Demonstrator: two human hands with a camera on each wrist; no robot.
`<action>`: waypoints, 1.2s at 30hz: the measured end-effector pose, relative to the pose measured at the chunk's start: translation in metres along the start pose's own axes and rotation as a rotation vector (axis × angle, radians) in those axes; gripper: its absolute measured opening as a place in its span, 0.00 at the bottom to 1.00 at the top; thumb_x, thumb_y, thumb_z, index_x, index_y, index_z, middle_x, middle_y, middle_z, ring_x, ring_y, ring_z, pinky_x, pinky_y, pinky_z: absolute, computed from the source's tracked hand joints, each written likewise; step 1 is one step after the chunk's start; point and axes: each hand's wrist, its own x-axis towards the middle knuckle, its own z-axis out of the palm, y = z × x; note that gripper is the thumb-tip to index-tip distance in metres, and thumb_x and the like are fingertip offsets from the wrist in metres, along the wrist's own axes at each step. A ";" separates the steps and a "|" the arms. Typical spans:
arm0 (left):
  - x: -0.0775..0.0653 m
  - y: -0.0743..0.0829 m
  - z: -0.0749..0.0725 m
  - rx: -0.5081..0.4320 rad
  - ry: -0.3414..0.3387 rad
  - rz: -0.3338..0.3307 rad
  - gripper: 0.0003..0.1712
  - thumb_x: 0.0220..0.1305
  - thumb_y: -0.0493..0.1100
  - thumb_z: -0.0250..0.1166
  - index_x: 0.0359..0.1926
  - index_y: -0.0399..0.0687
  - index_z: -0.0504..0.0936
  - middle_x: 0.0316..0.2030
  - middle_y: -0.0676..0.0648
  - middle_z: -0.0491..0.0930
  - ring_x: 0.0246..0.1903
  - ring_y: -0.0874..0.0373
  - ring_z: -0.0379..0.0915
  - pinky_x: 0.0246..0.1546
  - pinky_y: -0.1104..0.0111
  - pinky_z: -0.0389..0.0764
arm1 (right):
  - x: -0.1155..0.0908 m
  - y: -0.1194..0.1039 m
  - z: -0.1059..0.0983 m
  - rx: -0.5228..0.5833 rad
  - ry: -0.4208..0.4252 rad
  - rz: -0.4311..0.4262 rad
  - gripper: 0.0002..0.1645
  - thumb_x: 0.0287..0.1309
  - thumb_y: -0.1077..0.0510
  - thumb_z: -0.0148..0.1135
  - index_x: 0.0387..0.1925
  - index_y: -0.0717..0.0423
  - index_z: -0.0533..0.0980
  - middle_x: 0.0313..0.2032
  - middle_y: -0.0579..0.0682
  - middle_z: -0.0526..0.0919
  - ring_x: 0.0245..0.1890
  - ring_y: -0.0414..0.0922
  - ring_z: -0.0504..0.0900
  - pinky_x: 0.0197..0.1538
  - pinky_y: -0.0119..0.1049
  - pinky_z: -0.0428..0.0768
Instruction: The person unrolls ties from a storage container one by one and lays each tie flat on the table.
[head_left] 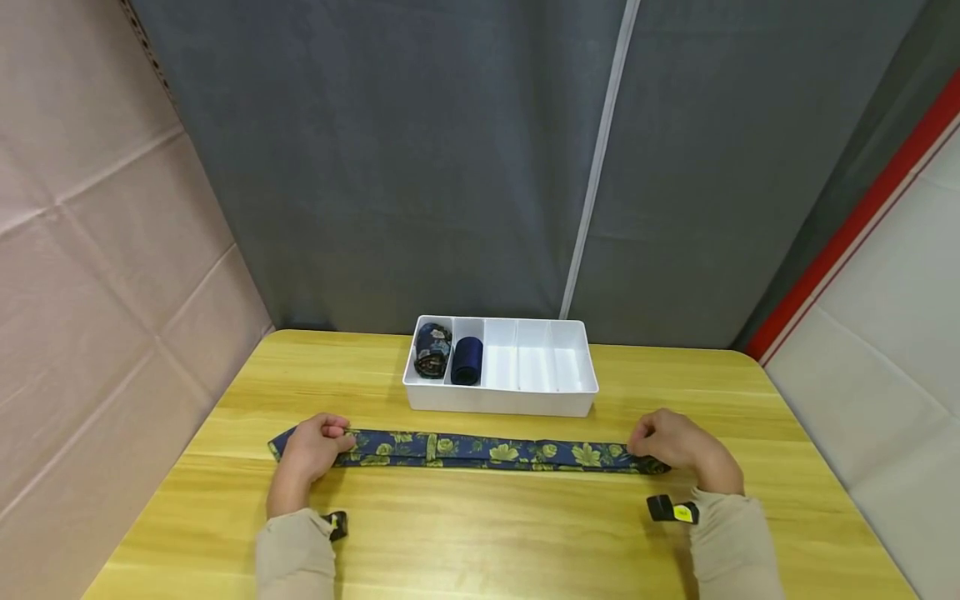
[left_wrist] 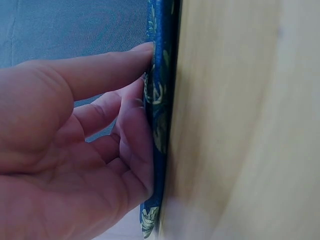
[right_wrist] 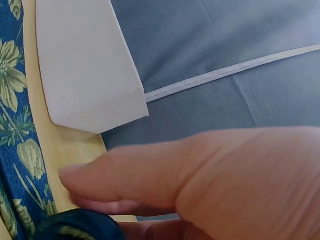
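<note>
A navy necktie [head_left: 480, 450] with yellow-green flowers lies lengthwise across the wooden table, folded lengthwise into a narrow strip. My left hand [head_left: 311, 450] is at its left end, with the thumb and bent fingers pinching the cloth close over the table; the thumb [left_wrist: 115, 72] meets the near face of the tie in the left wrist view. At the opposite end my right hand [head_left: 678, 446] grips the tie between thumb and fingers. In the right wrist view a curled dark end [right_wrist: 80, 225] of the tie sits under the fingertips, which partly hide it.
Behind the tie stands a white divided box [head_left: 502, 402]. Its leftmost compartment holds a rolled floral tie [head_left: 432, 350], and the one beside it a rolled plain navy tie [head_left: 467, 361]. A grey curtain [head_left: 420, 167] hangs at the table's back edge.
</note>
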 end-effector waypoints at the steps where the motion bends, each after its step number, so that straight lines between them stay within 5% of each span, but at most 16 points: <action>1: 0.000 0.000 0.000 0.000 0.000 0.000 0.20 0.72 0.43 0.65 0.60 0.40 0.76 0.45 0.44 0.75 0.44 0.48 0.72 0.44 0.57 0.71 | 0.001 0.001 0.000 0.001 0.005 0.004 0.05 0.61 0.59 0.66 0.34 0.59 0.80 0.30 0.49 0.79 0.29 0.44 0.73 0.33 0.37 0.72; 18: 0.001 0.002 -0.001 -0.007 -0.012 -0.017 0.21 0.72 0.43 0.64 0.61 0.40 0.75 0.46 0.44 0.74 0.44 0.48 0.71 0.45 0.58 0.71 | -0.004 0.022 -0.015 0.003 -0.003 -0.047 0.13 0.53 0.72 0.57 0.42 0.65 0.78 0.38 0.55 0.81 0.36 0.46 0.74 0.39 0.38 0.74; 24: 0.003 -0.001 0.000 -0.012 -0.014 -0.016 0.21 0.72 0.43 0.64 0.61 0.40 0.75 0.46 0.43 0.74 0.44 0.48 0.71 0.44 0.58 0.71 | -0.007 0.025 -0.018 -0.010 -0.004 -0.019 0.14 0.59 0.70 0.55 0.43 0.65 0.83 0.43 0.59 0.84 0.38 0.48 0.77 0.39 0.39 0.76; 31: 0.003 -0.001 0.000 -0.007 -0.006 -0.010 0.20 0.72 0.43 0.64 0.60 0.40 0.76 0.45 0.43 0.74 0.44 0.48 0.71 0.45 0.58 0.71 | -0.007 0.028 -0.016 0.011 0.041 0.038 0.10 0.63 0.56 0.66 0.35 0.62 0.81 0.33 0.51 0.82 0.32 0.45 0.75 0.35 0.38 0.74; 36: 0.002 -0.001 0.001 -0.004 -0.002 -0.002 0.20 0.72 0.43 0.64 0.60 0.39 0.76 0.45 0.43 0.74 0.43 0.48 0.71 0.44 0.57 0.71 | -0.004 0.035 -0.015 0.006 0.040 0.039 0.10 0.58 0.59 0.70 0.34 0.62 0.77 0.31 0.51 0.78 0.31 0.45 0.73 0.34 0.37 0.72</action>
